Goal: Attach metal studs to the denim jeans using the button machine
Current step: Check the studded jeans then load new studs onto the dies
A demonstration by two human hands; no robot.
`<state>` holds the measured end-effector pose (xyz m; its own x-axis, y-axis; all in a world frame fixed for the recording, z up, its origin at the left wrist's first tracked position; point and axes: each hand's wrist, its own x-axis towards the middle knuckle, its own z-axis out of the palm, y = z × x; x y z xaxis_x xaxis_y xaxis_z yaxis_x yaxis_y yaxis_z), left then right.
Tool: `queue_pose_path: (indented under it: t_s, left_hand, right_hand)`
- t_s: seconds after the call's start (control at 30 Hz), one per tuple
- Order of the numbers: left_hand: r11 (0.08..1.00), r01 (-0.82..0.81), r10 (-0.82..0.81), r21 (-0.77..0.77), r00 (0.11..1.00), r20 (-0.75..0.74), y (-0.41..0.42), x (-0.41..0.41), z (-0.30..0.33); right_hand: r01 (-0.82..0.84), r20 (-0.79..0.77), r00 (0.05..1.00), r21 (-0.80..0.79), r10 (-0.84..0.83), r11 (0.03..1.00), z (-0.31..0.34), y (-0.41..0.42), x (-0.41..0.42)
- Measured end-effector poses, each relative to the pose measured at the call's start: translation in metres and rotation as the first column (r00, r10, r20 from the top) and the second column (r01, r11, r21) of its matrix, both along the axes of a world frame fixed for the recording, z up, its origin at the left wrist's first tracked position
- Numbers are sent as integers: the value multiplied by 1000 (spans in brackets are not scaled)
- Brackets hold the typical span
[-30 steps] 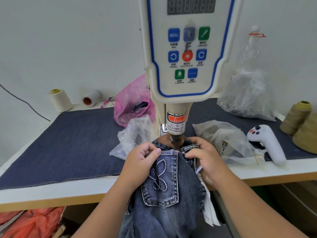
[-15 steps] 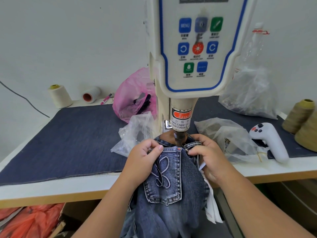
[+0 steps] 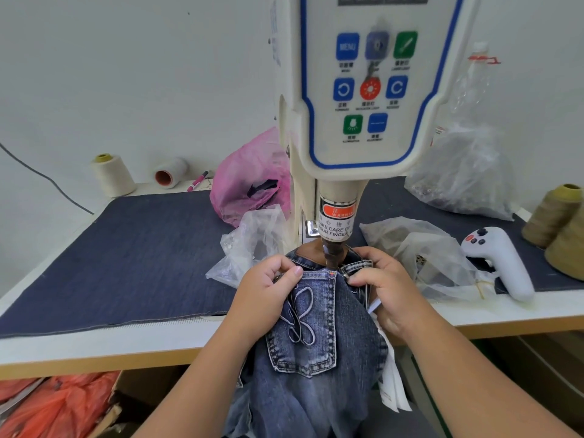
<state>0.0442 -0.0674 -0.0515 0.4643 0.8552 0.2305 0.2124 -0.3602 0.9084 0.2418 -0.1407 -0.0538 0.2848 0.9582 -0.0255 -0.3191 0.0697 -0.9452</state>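
My denim jeans (image 3: pixel 311 384) hang off the table's (image 3: pixel 505 314) front edge at six o'clock, the back pocket (image 3: pixel 311 314) with its stitched loop motif facing up. My left hand (image 3: pixel 264 292) grips the waistband at the pocket's ten o'clock corner, fingers curled and thumb pressed on the denim. My right hand (image 3: pixel 384 286) pinches the fabric at the pocket's two o'clock corner, beside a belt loop (image 3: pixel 357 266). Between my hands, at twelve o'clock, the button machine's (image 3: pixel 363 90) punch (image 3: pixel 331 256) meets the waistband; I cannot tell whether a stud sits under it. Clear plastic bags (image 3: pixel 249 241) lie at either side of the column, a white handheld controller (image 3: pixel 502 260) at three o'clock. Farther back are a pink bag (image 3: pixel 246 178) at eleven and thread cones (image 3: pixel 113 175) at ten.
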Motion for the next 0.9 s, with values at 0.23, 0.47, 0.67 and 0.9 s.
queue_pose_path:
  t_s: [0.23, 0.47, 0.67, 0.9]
  left_hand:
    - [1000, 0, 0, -14, 1000, 11, -1, 0, 2]
    - [999, 12, -10, -47, 999, 33, -2, 0, 2]
    - [997, 20, -17, -70, 998, 54, -3, 0, 4]
    - [995, 16, -9, -101, 998, 63, -4, 0, 5]
  right_hand:
    - [18, 6, 1000, -7, -18, 1000, 1, 0, -1]
    - [17, -19, 1000, -11, -17, 1000, 3, -1, -2]
    - [20, -23, 1000, -10, -20, 1000, 4, -2, -3]
    - [25, -35, 999, -12, -26, 1000, 3, -1, -3]
